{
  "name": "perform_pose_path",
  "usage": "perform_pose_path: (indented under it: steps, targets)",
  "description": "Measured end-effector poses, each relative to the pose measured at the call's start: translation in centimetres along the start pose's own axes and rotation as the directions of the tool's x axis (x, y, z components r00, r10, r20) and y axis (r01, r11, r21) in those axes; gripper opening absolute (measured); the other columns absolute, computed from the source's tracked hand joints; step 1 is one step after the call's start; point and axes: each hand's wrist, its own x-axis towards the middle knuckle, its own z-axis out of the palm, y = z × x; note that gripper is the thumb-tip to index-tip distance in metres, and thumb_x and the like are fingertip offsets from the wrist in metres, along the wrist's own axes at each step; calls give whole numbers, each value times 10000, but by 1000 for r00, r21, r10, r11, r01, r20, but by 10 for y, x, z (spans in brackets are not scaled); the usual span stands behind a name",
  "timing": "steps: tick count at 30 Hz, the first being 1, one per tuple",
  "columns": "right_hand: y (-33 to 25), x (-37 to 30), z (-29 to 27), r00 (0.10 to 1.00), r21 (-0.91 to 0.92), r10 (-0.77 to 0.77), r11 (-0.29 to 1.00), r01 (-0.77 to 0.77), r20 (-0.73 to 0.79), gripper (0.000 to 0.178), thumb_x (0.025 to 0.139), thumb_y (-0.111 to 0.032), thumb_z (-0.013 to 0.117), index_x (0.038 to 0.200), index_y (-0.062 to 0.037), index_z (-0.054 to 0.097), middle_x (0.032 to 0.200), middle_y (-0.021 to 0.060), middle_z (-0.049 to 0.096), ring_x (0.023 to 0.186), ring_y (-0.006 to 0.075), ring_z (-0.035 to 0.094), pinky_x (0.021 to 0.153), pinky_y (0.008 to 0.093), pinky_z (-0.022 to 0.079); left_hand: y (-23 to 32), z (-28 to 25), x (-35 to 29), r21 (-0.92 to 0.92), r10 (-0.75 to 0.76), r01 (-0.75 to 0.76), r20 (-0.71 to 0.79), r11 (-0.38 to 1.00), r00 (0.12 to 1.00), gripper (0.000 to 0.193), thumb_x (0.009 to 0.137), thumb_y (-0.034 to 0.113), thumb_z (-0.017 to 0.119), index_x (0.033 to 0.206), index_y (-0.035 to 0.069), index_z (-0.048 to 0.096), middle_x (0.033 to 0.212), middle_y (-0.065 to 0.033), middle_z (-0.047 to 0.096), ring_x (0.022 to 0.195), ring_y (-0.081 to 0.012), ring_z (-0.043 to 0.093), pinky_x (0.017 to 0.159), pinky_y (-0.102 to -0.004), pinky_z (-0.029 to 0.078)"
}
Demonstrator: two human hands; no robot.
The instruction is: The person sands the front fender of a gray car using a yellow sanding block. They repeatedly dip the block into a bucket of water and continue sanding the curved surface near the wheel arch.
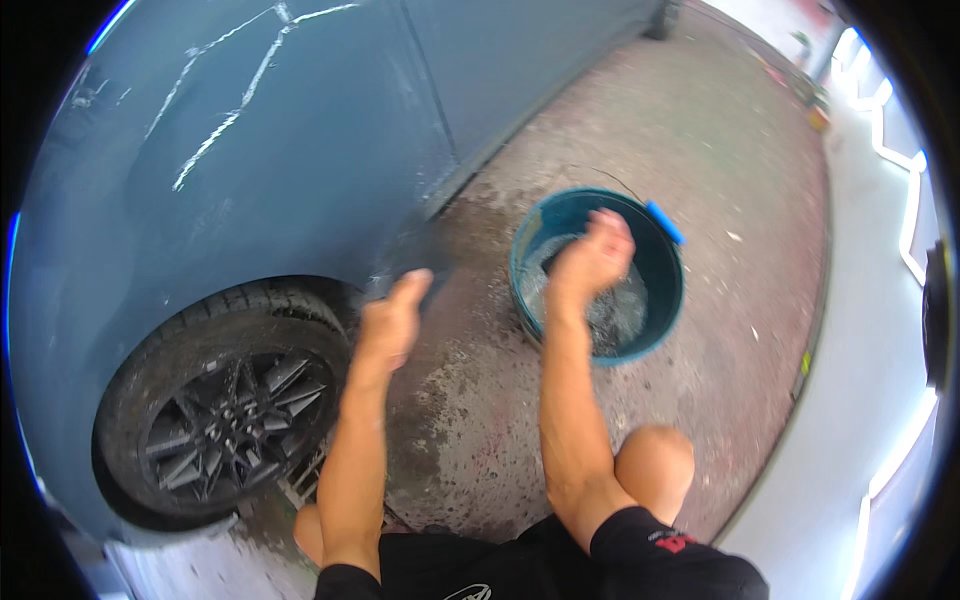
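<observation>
My left hand (390, 325) is beside the grey-blue car panel (300, 200), just above and right of the wheel (235, 410). Its fingers are curled and the thumb points up. A dark, flat, smeared shape shows by its fingertips, too blurred to name. Over the teal bucket (668, 315) is my right hand (595, 260), fingers curled in. A small dark patch shows at its left side, and I cannot make out what it is. Inside the bucket is foamy, rippled water (625, 300). A bucket handle with a blue grip (665, 223) rests at the rim.
White jagged scratch-like marks (245, 100) run across the upper panel. Wet, spotted concrete floor (470, 430) lies between car and bucket. A metal grate (305, 470) is by the tyre. A pale wall (850, 330) with bright light strips curves along the right.
</observation>
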Motion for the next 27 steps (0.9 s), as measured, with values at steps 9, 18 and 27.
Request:
perform_pose_path:
  steps: [9,18,27]
  targets:
    - [-14,122,-64,902,312,429,863,-398,-35,341,1045,-304,692,1250,-31,696,1152,57,711,1082,171,642,918,338,489,-108,284,59,676,-412,-689,724,264,553,556,879,146,702,1388,-75,675,1391,-292,694,1317,-397,680,1108,-469,524]
    - [0,128,-83,802,174,565,784,-595,196,346,1041,-320,710,1257,-49,720,1143,42,725,1083,162,640,959,343,490,-115,254,79,786,-631,41,462,617,623,485,959,160,579,1383,-44,696,1356,-269,722,1250,-334,698,1017,-463,547]
    - [44,30,12,886,-244,293,946,-214,358,561,1012,-362,731,1379,56,667,1334,218,722,1267,305,669,1129,430,481,206,31,37,652,283,-653,590,386,756,511,1031,50,501,1529,101,605,1510,-173,659,1375,-351,646,1207,-438,488]
